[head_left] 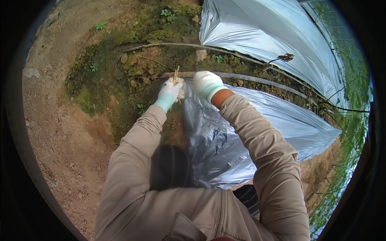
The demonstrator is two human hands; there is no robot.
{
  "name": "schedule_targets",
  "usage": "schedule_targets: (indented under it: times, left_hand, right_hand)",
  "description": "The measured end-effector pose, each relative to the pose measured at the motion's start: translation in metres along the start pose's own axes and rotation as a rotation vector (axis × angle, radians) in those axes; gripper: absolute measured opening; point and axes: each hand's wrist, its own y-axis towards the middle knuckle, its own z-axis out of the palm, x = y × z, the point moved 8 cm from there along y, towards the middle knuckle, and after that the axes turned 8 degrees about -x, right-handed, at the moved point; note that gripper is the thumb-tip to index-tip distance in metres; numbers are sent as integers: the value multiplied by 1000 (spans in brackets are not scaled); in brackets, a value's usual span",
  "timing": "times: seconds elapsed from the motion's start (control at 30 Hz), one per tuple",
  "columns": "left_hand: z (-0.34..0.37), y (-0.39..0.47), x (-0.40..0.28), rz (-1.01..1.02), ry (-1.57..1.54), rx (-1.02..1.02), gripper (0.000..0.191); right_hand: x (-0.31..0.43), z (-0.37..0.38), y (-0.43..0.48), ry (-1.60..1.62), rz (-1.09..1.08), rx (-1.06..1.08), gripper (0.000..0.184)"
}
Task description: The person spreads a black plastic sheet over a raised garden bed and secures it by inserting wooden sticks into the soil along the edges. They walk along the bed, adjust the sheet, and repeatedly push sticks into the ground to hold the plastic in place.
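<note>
My left hand (170,88), in a white glove with a pale green cuff, grips several thin wooden sticks (176,75) that poke out above and below the fingers. To its right, my right hand (207,84), gloved alike, is curled with its back toward me. It covers part of the upper edge of a silver plastic film (211,120). Its fingertips are hidden, so I cannot tell whether it pinches the film or a stick. The film spreads wrinkled from between my hands down to the right.
Beyond my hands, a grey drip hose (259,79) and a thinner pipe (169,44) curve across mossy soil (105,78). Another silver film sheet (256,30) lies farther off. A dry twig (285,57) sticks up near it. Bare brown earth (60,135) runs along the left; green mesh (355,75) borders the right.
</note>
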Motion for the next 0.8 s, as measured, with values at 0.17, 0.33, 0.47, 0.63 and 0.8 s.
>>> schedule_targets:
  times: [0.17,0.33,0.47,0.63,0.8]
  left_hand:
    - [1,-2,-3,1,-24,6,18]
    - [-1,6,6,-40,13,-13,27]
    - [-9,5,-3,1,272,-77,55]
    - [-3,3,-9,30,72,-45,21]
    - [0,11,4,25,-9,2,16]
  right_hand:
    - [18,-1,10,25,-6,16,32]
    - [23,28,29,207,129,-12,35]
    - [25,24,27,278,184,-13,51]
    - [19,4,2,308,120,-50,39]
    - [-22,-8,-98,488,209,-486,34]
